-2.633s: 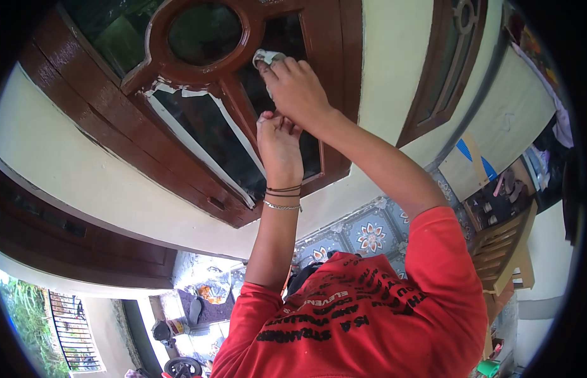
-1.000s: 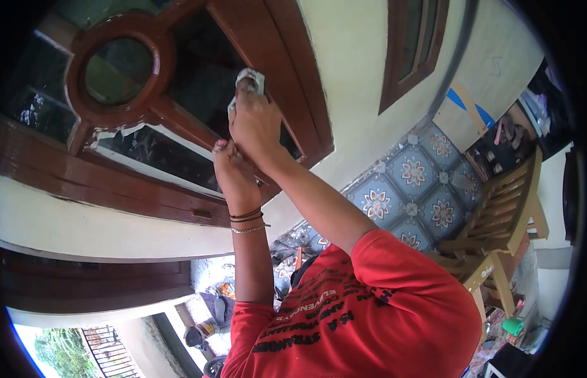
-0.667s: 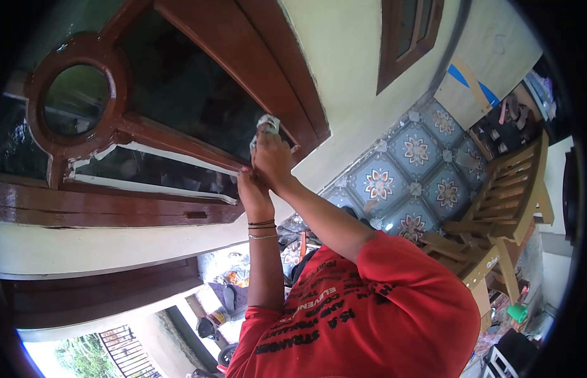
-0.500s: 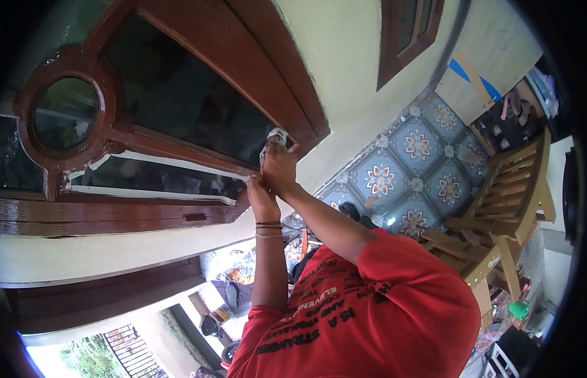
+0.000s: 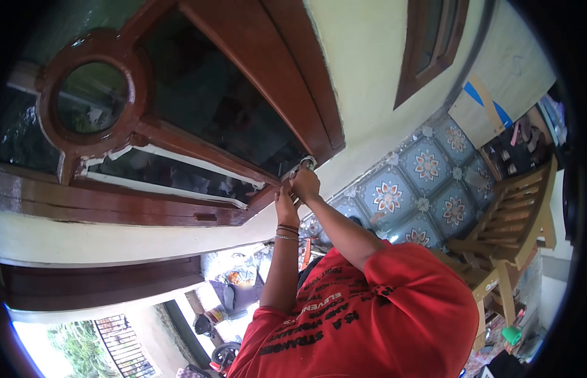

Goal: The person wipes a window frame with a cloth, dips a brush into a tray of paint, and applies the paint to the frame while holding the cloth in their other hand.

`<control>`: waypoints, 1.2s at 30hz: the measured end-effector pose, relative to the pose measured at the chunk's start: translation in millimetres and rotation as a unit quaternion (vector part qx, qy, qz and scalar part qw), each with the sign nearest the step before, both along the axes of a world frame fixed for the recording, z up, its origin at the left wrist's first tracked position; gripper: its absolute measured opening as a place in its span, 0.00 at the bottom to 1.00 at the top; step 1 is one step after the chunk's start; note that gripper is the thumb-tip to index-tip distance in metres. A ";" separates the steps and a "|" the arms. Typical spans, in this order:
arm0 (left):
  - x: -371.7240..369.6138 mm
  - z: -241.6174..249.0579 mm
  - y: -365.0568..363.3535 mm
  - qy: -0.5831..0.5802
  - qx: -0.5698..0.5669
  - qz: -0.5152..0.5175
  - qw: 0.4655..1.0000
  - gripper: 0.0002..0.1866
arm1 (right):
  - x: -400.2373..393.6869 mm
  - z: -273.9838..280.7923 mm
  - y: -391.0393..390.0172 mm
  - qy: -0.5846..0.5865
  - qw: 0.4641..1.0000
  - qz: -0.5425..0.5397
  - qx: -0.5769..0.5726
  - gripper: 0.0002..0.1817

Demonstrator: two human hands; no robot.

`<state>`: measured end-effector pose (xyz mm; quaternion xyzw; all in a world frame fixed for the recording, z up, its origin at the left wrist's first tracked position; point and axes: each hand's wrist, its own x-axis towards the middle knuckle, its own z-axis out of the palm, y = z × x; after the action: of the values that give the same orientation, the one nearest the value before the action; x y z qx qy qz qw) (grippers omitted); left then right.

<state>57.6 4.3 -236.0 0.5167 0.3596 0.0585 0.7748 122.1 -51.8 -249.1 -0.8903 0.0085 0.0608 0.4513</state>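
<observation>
A brown-painted wooden frame [image 5: 262, 75] with dark glass panes [image 5: 218, 94] fills the upper left. White strips, like masking tape [image 5: 174, 194], line the edges of its narrow lower pane [image 5: 161, 170]. My right hand [image 5: 305, 183] is closed around a crumpled whitish wad [image 5: 308, 161] at the frame's lower right corner; the fingers hide most of it. Just left of it, touching or overlapping it, my left hand [image 5: 286, 206] has its fingers drawn together near the end of the upper white strip. What these fingers hold, if anything, is hidden. Dark bands and a chain circle the left wrist.
A cream wall [image 5: 363, 82] borders the frame. Patterned blue-grey floor tiles [image 5: 401, 170] lie beyond my right arm. At the right stands a wooden bench [image 5: 508, 220], with a leaning board [image 5: 505, 69] behind it. A small window [image 5: 432, 47] sits higher on the wall.
The view has shifted, so the frame sits lower and further right. Both hands have moved slightly right, away from the white strip's end. Less of the whitish wad shows above my right hand.
</observation>
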 end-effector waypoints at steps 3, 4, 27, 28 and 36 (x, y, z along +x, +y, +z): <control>-8.2 7.3 -1.7 -0.042 -0.003 0.001 0.999 0.09 | 2.9 9.3 -10.1 0.042 0.999 0.011 0.016 0.15; -12.4 9.8 -0.3 -0.063 -0.003 -0.003 0.998 0.11 | 4.1 8.0 -15.0 0.015 0.999 0.034 0.036 0.17; -76.1 107.4 4.4 -0.277 0.243 0.086 0.926 0.19 | -38.6 126.4 -103.1 0.296 0.695 0.205 0.622 0.07; -76.0 109.6 1.4 -0.290 0.246 0.045 0.924 0.19 | -36.1 123.1 -103.3 0.304 0.678 0.234 0.627 0.08; -78.2 136.5 -12.6 -0.296 0.187 -0.077 0.933 0.14 | -38.5 141.0 -100.2 0.279 0.658 0.301 0.632 0.13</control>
<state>-20.6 -8.3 -99.4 0.6377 0.0555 0.2153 0.7375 83.6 -152.1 -108.1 -0.2860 -0.1746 0.4297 0.8385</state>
